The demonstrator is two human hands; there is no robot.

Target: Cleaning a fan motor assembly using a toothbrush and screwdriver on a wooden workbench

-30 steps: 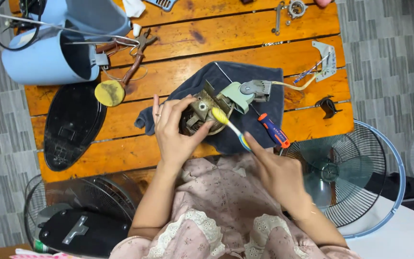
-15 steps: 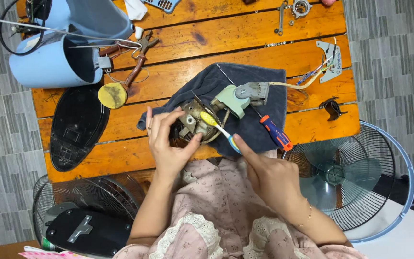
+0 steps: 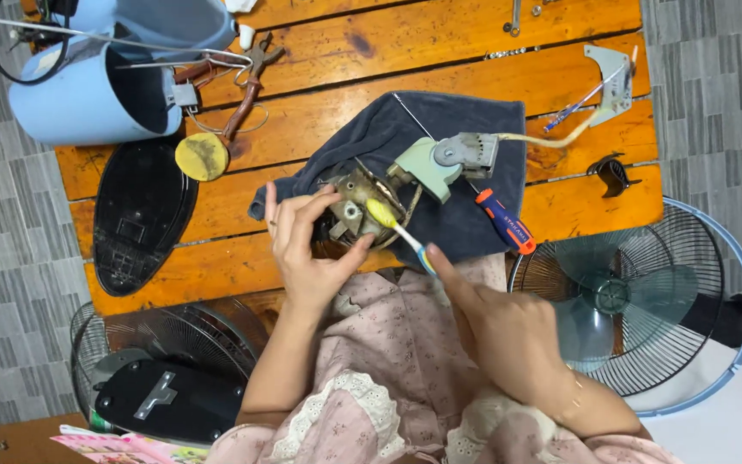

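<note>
Lap in a pink floral dress nearest. Right hand (image 3: pixel 508 331) fingers closed round a toothbrush (image 3: pixel 398 230), yellow head on the motor (image 3: pixel 355 206). Left hand (image 3: pixel 307 249) fingers wrapped round the motor, holding it over a dark towel (image 3: pixel 465 129) on the slatted wooden table (image 3: pixel 440 51). Screwdriver (image 3: pixel 505 221) on the towel's right edge. Black oval cover (image 3: pixel 139 210) left, pale blue housing (image 3: pixel 88 94) far left, pliers (image 3: pixel 246 86) beside it. Fan with grille (image 3: pixel 646 301) on the grey tiled floor (image 3: pixel 10 283) to the right.
</note>
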